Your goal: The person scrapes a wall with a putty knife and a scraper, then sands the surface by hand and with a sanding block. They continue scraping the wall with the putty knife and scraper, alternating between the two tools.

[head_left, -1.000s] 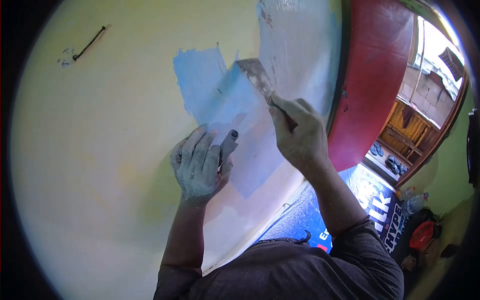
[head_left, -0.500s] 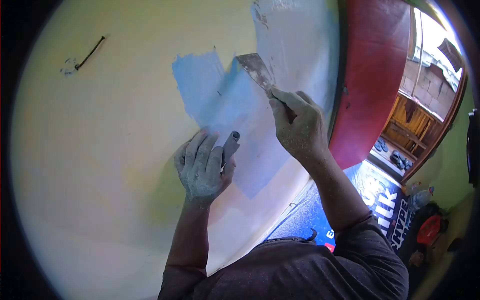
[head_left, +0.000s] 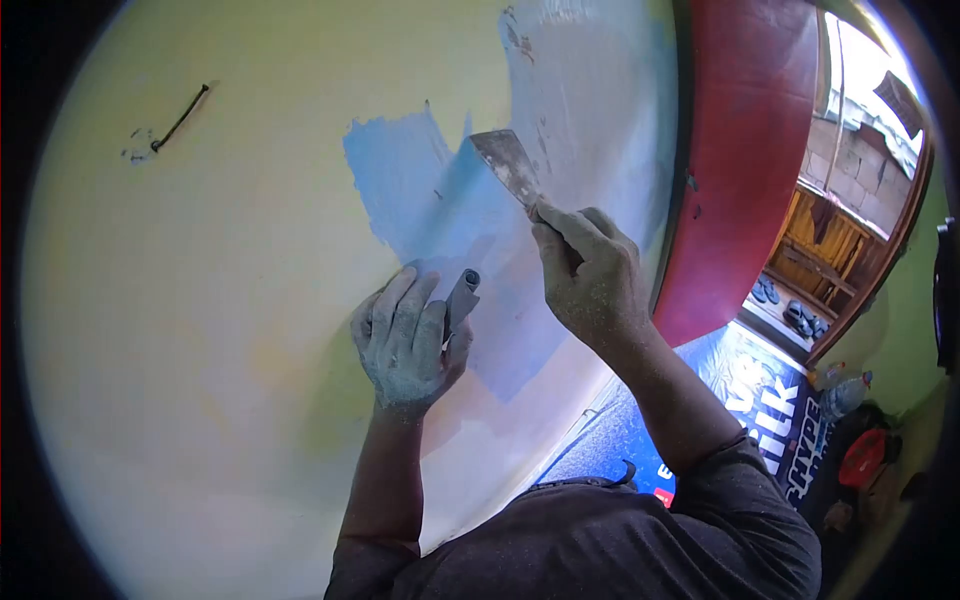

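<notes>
My right hand [head_left: 600,275] is wrapped round the handle of a putty knife [head_left: 508,165], its wide blade pointing up and left over the wall [head_left: 220,300]. The blade overlaps the edge between a light blue patch [head_left: 395,175] and a paler, whitish coated area [head_left: 595,110]. Lower left, my left hand [head_left: 405,345] rests against the wall, dusty white across the fingers. A rolled piece of grey sandpaper [head_left: 462,298] is held between its thumb and fingers, with the roll's end poking out at the top.
A long nail [head_left: 182,118] sticks out of the wall at upper left. On the right stands a red door [head_left: 745,150], beside a doorway with shoes [head_left: 800,318]. A printed banner [head_left: 735,385] covers the floor; plastic bottles [head_left: 845,395] stand at far right.
The putty knife and my right hand have moved slightly down along the wall. My left hand stays in place with the sandpaper. The view has shifted a little.
</notes>
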Action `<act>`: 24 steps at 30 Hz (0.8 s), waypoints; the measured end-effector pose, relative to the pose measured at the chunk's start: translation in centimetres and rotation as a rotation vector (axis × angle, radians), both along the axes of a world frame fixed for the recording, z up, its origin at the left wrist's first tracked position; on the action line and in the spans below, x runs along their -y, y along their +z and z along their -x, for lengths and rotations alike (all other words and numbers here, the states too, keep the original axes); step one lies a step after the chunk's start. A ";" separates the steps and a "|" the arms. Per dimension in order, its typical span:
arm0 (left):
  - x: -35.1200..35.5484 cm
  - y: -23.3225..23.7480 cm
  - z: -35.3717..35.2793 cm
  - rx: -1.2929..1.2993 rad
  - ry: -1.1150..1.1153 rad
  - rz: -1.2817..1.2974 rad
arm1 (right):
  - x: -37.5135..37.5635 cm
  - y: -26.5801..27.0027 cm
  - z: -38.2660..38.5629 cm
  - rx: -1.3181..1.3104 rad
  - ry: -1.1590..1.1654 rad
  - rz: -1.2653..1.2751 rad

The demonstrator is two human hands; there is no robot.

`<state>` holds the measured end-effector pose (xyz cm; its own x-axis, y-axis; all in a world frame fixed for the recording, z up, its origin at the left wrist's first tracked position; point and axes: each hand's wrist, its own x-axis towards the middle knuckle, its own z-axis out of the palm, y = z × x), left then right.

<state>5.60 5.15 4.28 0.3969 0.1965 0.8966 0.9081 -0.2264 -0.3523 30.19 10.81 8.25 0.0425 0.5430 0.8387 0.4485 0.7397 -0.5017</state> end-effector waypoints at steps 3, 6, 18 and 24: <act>0.1 0.3 0.0 -0.008 0.011 0.011 | 0.5 0.7 -0.3 -0.034 0.022 0.050; 0.1 -0.1 0.0 -0.007 0.023 0.023 | 1.0 0.0 0.0 -0.043 0.028 0.053; -0.3 -0.3 -0.1 -0.002 -0.026 0.009 | 0.8 -2.9 0.4 0.002 0.052 0.044; -0.1 -0.1 -0.1 -0.016 -0.031 0.013 | -0.1 -2.1 0.8 -0.044 0.090 -0.018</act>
